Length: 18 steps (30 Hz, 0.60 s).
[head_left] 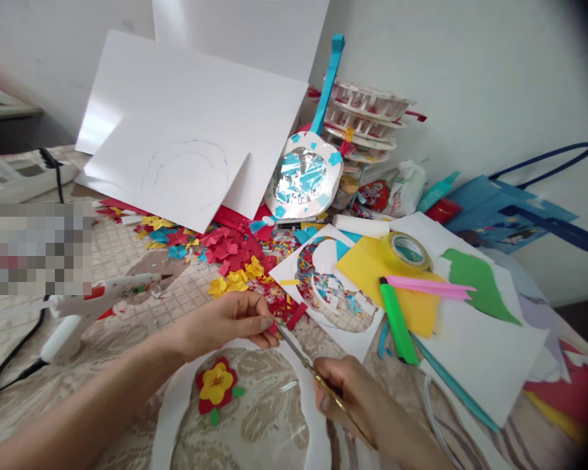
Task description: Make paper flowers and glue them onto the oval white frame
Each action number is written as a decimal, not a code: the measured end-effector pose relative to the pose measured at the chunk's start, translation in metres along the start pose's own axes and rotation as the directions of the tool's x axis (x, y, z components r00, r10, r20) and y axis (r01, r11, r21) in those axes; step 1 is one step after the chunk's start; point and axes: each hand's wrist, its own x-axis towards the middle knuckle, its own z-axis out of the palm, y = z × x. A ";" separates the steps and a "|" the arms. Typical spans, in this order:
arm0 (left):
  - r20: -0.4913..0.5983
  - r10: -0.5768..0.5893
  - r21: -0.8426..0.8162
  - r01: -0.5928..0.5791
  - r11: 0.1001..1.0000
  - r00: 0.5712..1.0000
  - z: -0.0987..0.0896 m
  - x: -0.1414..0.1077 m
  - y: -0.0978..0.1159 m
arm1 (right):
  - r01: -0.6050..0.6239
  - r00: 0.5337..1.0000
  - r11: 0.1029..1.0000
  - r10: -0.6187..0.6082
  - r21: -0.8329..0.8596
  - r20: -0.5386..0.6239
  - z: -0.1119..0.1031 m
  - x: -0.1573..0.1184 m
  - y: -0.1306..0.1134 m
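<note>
Head view: red paper is being pinched by the left hand, scissors by the right hand, so nearby fingertips might be nipped.

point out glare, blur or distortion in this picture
Head view: glare on the leaning white board and the round ornament; head view: right hand slightly soft; head view: dark vignetting along the right edge, pixelated patch at left; head view: blue bag appears stretched, likely wide-angle.
</note>
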 end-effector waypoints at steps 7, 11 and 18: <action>-0.009 0.009 0.003 -0.009 1.000 1.000 -0.001 0.000 0.000 | 0.020 0.999 1.000 -0.020 0.006 -0.033 0.001 0.003 0.000; -0.010 0.002 0.003 -0.002 1.000 1.000 -0.001 0.001 -0.001 | -0.006 0.999 1.000 0.007 0.020 -0.032 0.000 0.002 -0.005; -0.009 0.007 -0.006 -0.007 1.000 1.000 -0.002 0.001 -0.002 | -0.005 0.999 1.000 0.005 -0.014 -0.041 -0.002 0.002 -0.010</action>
